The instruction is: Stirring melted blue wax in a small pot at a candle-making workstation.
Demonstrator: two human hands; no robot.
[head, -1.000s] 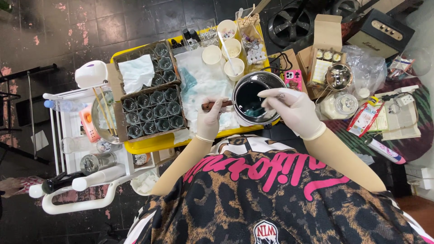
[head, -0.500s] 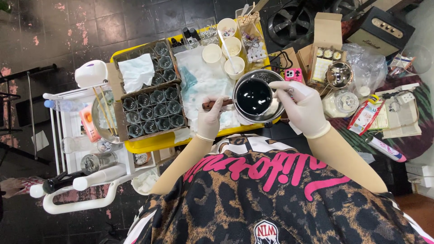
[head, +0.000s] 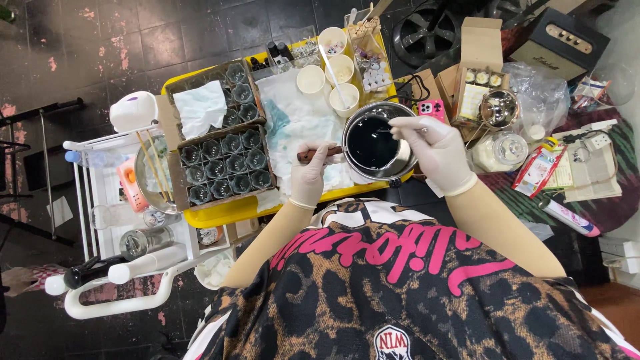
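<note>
Saucepan [head: 379, 143] of dark liquid sat at the near edge of the yellow tray [head: 220, 215], just in front of the person in the leopard-print top. From where I stood, the left hand [head: 311, 172], gloved in white, was closed round the pan's brown handle [head: 319, 155] and kept the pan level. The right hand [head: 433, 143], gloved the same way, pinched a thin stirring stick [head: 385, 131] whose far end reached out over the dark surface; I could not tell how deep it went in. It looked to me like the stirring stage: the liquid lay flat and glossy, and nothing was being poured.

To the left of the pan stood two cardboard boxes of small glass jars [head: 223, 163], all of them looking unfilled, with a crumpled white tissue [head: 203, 107] lying over part of the farther box. Beyond the pan were several paper cups [head: 329, 70], and a stained white cloth [head: 293, 123] covered the tray between the boxes and the pan. A pink phone [head: 431, 108] lay just beside the pan's far right rim.

I judged that any move from there would need the handle grip kept firm and the pan kept level, since the liquid stood fairly high and the jar mouths were narrow and close together.
</note>
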